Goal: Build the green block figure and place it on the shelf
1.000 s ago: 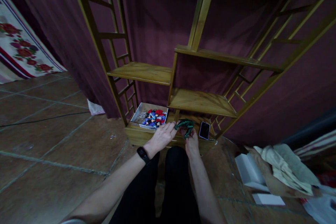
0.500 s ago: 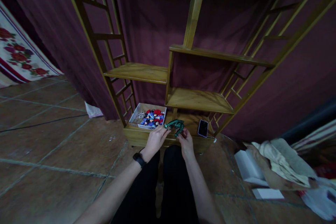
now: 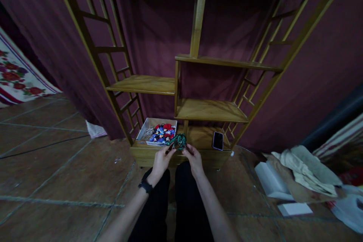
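Observation:
A shiny dark-green bundle of looped cord or strap (image 3: 179, 141) is held up between both hands, over the front edge of the low cabinet. My left hand (image 3: 160, 162) pinches its left end between thumb and fingers. At the lower right end, the fingers of my right hand (image 3: 194, 157) are closed on it too. Behind the left end stands a shallow white box (image 3: 141, 135) with small red, blue and black figures (image 3: 164, 132) and clear plastic bits inside. A phone (image 3: 218, 141) with a dark screen lies on the cabinet top to the right.
A wooden shelf unit (image 3: 211, 109) rises in front of me before a maroon curtain (image 3: 159, 26). On the tiled floor at right lie white boxes (image 3: 272, 181), cloths (image 3: 300, 170) and a plastic bag (image 3: 348, 210). A black cable (image 3: 42, 146) crosses the floor at left.
The green bundle has gone from a spread arch to a more gathered clump. My hands have come closer together, and the view has shifted slightly.

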A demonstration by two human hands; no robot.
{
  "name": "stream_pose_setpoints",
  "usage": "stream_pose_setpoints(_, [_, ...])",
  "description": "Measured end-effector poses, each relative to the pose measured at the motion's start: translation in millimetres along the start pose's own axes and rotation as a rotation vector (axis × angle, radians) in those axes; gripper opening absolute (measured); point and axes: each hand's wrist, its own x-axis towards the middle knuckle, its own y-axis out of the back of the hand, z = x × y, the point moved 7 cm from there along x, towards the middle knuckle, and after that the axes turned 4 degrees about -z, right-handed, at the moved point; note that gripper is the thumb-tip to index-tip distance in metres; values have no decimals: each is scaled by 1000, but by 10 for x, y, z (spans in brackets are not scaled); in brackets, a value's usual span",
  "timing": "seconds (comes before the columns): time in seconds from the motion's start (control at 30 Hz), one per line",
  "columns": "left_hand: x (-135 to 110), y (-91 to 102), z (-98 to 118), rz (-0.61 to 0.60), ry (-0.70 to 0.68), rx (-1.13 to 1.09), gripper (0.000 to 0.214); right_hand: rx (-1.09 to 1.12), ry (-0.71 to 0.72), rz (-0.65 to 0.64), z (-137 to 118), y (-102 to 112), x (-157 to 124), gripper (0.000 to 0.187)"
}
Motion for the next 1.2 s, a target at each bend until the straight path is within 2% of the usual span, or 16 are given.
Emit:
stream_pose_setpoints(0.1, [15,8,-262,15,64,-64,34,-70,7,-28,148,-42,80,41])
stream_pose_setpoints(0.27, [-3,37,-741,112,209,-191,26,-207,19,-101,409,-108,233,38])
stream_pose_setpoints(0.43, [-52,2,-1002,158,313,-382,30,-282,2,-101,682,-76,369,38])
stream_pose_setpoints(0.57, [-57,-44,-1089,159,360,-479,42,-279,-21,-90,817,-61,443,37])
stream_pose_setpoints(0.7, [-62,-69,-1148,168,399,-526,43,-207,-54,-84,874,-88,472,38])
stream_pose_setpoints(1.03, [-109,-102,-1049,185,434,-645,43,-166,-73,-113,812,-121,474,43])
stream_pose_setpoints(1.2, [-103,-131,-1058,189,455,-690,48,-148,-63,-81,784,-107,463,37])
